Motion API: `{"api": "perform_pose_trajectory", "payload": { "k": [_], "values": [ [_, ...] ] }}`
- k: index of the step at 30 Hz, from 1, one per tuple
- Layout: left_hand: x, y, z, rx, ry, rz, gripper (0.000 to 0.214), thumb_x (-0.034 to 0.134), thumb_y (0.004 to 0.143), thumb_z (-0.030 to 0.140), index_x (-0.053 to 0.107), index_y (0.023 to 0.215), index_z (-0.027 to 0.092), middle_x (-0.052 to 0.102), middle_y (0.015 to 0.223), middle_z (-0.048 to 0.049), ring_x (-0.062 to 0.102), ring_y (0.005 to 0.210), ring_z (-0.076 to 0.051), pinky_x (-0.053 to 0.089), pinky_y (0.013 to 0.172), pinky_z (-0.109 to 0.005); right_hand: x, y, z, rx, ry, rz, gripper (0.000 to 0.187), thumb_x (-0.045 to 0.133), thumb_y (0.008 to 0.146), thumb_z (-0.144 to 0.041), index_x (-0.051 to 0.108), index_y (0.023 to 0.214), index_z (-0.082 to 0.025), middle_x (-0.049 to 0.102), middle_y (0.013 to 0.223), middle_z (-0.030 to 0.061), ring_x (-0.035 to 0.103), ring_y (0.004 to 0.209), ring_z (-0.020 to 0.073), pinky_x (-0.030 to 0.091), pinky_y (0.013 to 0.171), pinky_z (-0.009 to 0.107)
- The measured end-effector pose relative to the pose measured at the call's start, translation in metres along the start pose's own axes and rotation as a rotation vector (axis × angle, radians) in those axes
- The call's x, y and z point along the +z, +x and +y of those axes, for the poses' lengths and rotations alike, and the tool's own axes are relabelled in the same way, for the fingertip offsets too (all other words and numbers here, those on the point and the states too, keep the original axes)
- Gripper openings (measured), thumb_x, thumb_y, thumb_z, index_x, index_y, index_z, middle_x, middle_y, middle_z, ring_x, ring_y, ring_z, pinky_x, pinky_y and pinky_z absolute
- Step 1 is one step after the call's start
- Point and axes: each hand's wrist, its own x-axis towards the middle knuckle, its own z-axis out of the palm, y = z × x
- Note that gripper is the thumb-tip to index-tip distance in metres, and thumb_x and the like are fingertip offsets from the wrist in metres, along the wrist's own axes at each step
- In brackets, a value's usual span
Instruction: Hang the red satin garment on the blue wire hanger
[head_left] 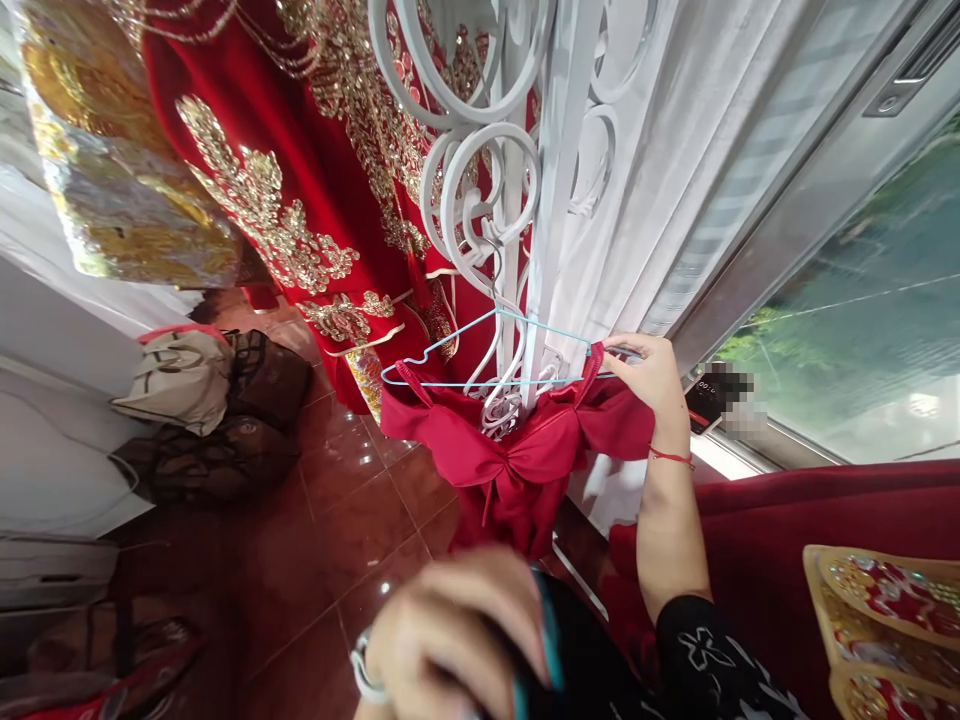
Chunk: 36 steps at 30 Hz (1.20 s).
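A small red satin garment [517, 450] hangs on a light blue wire hanger [480, 350], which is hooked onto a white scrolled iron grille [480, 170]. My right hand [649, 375] pinches the garment's strap at the hanger's right end; a red thread circles that wrist. My left hand [450, 630] is low and close to the camera, blurred, with a ring on one finger. Its fingers curl around a dark thing with a teal edge [551, 640] that I cannot name.
A red gown with gold embroidery [300, 180] hangs behind the grille, and a white curtain [660, 150] beside it. A phone [705, 400] lies on the window sill. Bags [195, 400] sit on the red tiled floor [337, 530]. Dark red cloth [825, 520] and a gold-trimmed piece [885, 610] lie at the right.
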Motion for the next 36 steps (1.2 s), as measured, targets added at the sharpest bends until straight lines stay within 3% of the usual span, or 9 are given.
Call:
{"api": "perform_pose_trajectory", "payload": {
  "k": [1,3,5,10,14,18,22,28,36],
  "values": [
    [-0.018,0.008,-0.002,0.016,0.067,0.166,0.024,0.065,0.082,0.059,0.074,0.098,0.043,0.071,0.11,-0.0069,0.068,0.11,-0.03,0.057,0.096,-0.051,0.002,0.0,0.002,0.004,0.005,0.002,0.015,0.073,0.073,-0.032,0.078,0.076,-0.018,0.077,0.077,0.0048,0.071,0.071,0.0193,0.058,0.07,0.032],
    [-0.054,0.029,-0.013,0.094,0.418,0.825,0.031,0.064,0.088,0.046,0.068,0.115,0.033,0.068,0.115,-0.0077,0.064,0.114,-0.028,0.051,0.106,-0.052,0.005,-0.001,0.005,0.001,0.018,0.0,0.015,0.072,0.074,-0.032,0.077,0.076,-0.018,0.076,0.078,0.0042,0.07,0.073,0.0191,0.057,0.072,0.032],
    [-0.086,0.048,-0.034,0.101,0.6,1.1,0.049,0.066,0.086,0.04,0.058,0.132,0.024,0.059,0.134,-0.0126,0.054,0.13,-0.029,0.042,0.115,-0.05,0.008,-0.002,0.007,-0.017,0.025,-0.009,0.014,0.068,0.076,-0.031,0.075,0.077,-0.019,0.076,0.08,0.004,0.07,0.077,0.0195,0.057,0.077,0.034],
    [-0.126,0.066,-0.083,-0.023,0.791,1.087,0.039,0.064,0.085,0.034,0.061,0.121,0.021,0.061,0.116,-0.0112,0.056,0.112,-0.026,0.045,0.107,-0.045,0.015,-0.011,0.002,-0.084,-0.207,-0.024,0.024,0.067,0.073,-0.025,0.071,0.096,-0.022,0.074,0.097,0.0059,0.066,0.096,0.0246,0.049,0.103,0.048],
    [-0.136,0.064,-0.091,-0.059,0.64,1.193,0.049,0.067,0.077,0.03,0.059,0.125,0.021,0.055,0.109,-0.0066,0.056,0.089,-0.019,0.052,0.088,-0.036,0.037,-0.03,-0.013,-0.152,-0.487,0.192,0.056,0.062,0.069,-0.016,0.064,0.124,-0.025,0.063,0.128,0.0103,0.052,0.126,0.0339,0.032,0.116,0.064],
    [-0.151,0.063,-0.09,-0.072,0.708,1.348,0.028,0.062,0.077,0.025,0.067,0.105,0.021,0.052,0.12,-0.0099,0.051,0.114,-0.027,0.041,0.109,-0.048,0.085,-0.051,-0.034,-0.281,-0.41,0.347,0.05,0.048,0.078,-0.008,0.066,0.122,-0.023,0.059,0.123,0.0133,0.052,0.126,0.0317,0.041,0.112,0.056],
    [-0.158,0.056,-0.097,-0.071,0.771,1.274,0.006,0.061,0.077,0.025,0.058,0.078,0.021,0.05,0.135,-0.0124,0.039,0.138,-0.035,0.027,0.12,-0.056,0.137,-0.047,-0.062,-0.386,-0.293,0.062,0.044,0.043,0.088,-0.009,0.07,0.119,-0.025,0.064,0.123,0.0117,0.054,0.127,0.0311,0.043,0.113,0.054],
    [-0.15,0.04,-0.12,0.053,0.452,1.224,0.058,0.054,0.075,0.023,0.042,0.132,0.022,0.047,0.151,-0.0164,0.049,0.14,-0.026,0.042,0.116,-0.045,0.188,-0.026,-0.1,-0.382,-0.464,-0.254,0.057,0.054,0.091,-0.008,0.054,0.146,-0.023,0.047,0.157,0.0131,0.022,0.156,0.0374,0.021,0.122,0.071],
    [-0.164,0.016,-0.133,0.034,0.313,1.021,0.061,0.067,0.074,0.065,0.064,0.117,0.021,0.069,0.122,-0.0148,0.066,0.122,-0.031,0.051,0.11,-0.048,0.224,-0.031,-0.105,-0.486,-0.583,-0.484,0.033,0.036,0.104,-0.012,0.067,0.117,-0.011,0.071,0.11,0.0145,0.049,0.127,0.0314,0.049,0.097,0.047]
  ]
}}
